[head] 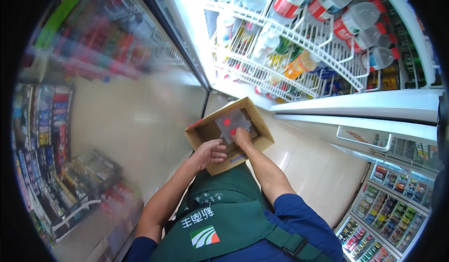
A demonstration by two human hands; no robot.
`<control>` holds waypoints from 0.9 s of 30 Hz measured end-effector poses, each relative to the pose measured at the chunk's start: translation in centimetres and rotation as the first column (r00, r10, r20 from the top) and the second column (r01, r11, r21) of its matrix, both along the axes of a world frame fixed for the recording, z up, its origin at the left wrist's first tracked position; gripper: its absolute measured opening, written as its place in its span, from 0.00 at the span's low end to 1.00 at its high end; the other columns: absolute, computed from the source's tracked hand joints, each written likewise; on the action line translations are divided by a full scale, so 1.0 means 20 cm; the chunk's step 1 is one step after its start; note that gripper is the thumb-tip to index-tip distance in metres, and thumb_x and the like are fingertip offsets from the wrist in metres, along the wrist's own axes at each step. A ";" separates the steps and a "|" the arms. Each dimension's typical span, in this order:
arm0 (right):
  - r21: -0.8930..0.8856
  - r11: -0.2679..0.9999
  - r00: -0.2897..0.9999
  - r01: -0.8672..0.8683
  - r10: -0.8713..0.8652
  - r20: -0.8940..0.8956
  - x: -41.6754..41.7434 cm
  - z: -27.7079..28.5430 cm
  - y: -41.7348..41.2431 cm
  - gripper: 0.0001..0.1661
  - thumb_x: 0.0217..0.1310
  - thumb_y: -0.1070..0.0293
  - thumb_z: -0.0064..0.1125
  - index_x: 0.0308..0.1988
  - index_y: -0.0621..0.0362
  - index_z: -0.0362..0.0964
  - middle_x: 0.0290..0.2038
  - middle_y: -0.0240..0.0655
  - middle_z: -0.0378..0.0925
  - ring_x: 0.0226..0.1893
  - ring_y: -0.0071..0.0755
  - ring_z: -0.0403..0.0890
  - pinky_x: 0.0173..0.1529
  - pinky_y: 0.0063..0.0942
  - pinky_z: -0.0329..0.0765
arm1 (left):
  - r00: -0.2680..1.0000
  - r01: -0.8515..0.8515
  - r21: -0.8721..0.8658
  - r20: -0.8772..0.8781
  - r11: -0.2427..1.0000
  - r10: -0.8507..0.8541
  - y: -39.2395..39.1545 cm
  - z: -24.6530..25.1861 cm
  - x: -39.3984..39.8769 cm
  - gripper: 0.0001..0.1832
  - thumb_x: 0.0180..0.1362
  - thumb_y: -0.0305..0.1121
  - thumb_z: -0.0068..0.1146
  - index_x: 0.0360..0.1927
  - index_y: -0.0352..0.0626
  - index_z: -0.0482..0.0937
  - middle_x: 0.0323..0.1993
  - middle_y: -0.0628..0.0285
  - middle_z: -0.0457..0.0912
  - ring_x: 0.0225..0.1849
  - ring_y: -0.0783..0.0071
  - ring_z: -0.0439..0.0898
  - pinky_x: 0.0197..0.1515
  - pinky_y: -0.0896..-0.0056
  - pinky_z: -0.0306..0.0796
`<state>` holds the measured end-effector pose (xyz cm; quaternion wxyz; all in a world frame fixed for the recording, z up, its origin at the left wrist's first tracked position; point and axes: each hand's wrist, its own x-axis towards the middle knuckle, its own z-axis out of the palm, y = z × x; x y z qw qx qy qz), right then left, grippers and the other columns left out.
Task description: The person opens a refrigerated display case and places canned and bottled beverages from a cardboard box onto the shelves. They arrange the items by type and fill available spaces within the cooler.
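Before me is an open cardboard box (261, 123), tilted in view. Inside it lie two bottles with red caps (227, 122), partly covered by what looks like a greyish sheet. My right hand (242, 137) reaches into the box, its fingers at the nearer red cap; whether they grip it is hard to tell. Over the box's near left edge is my left hand (211, 154), fingers apart and nothing in it.
Ahead stands an open refrigerated cabinet with white wire shelves (308, 42) holding plastic bottles (286, 2). A glass door (140, 111) stands open at left. Another door with a white handle (364, 145) is at right. Stocked shelves (389, 206) stand at lower right.
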<state>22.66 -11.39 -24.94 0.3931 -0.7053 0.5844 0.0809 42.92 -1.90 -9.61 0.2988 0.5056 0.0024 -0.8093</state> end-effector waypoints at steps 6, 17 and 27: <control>-0.204 0.947 0.883 0.246 -0.133 0.450 0.03 0.65 -0.30 0.22 0.61 0.55 0.70 0.44 0.63 0.85 0.40 0.51 0.88 0.41 0.49 0.89 0.48 0.38 0.83 | 0.998 -0.030 -0.123 -0.055 0.992 0.023 -0.13 0.19 0.00 0.25 0.74 0.42 0.51 0.70 0.45 0.68 0.56 0.56 0.81 0.48 0.58 0.87 0.51 0.59 0.84; -0.843 0.217 0.851 0.492 0.085 0.519 0.11 2.29 -1.35 0.47 0.53 0.46 0.78 0.59 0.71 0.71 0.53 0.55 0.82 0.48 0.45 0.85 0.55 0.38 0.82 | 0.999 0.016 -0.393 -0.038 0.919 -0.034 -0.27 0.45 -0.02 0.24 0.77 0.41 0.44 0.71 0.40 0.67 0.59 0.54 0.81 0.52 0.61 0.86 0.54 0.60 0.82; -0.730 0.429 0.814 0.531 -0.020 0.580 0.08 2.31 -1.43 0.41 0.50 0.47 0.80 0.52 0.67 0.75 0.47 0.50 0.86 0.47 0.47 0.87 0.56 0.36 0.80 | 0.996 0.015 -0.443 -0.076 0.897 -0.053 -0.29 0.51 -0.07 0.27 0.74 0.41 0.51 0.71 0.38 0.66 0.57 0.54 0.80 0.50 0.61 0.86 0.51 0.63 0.82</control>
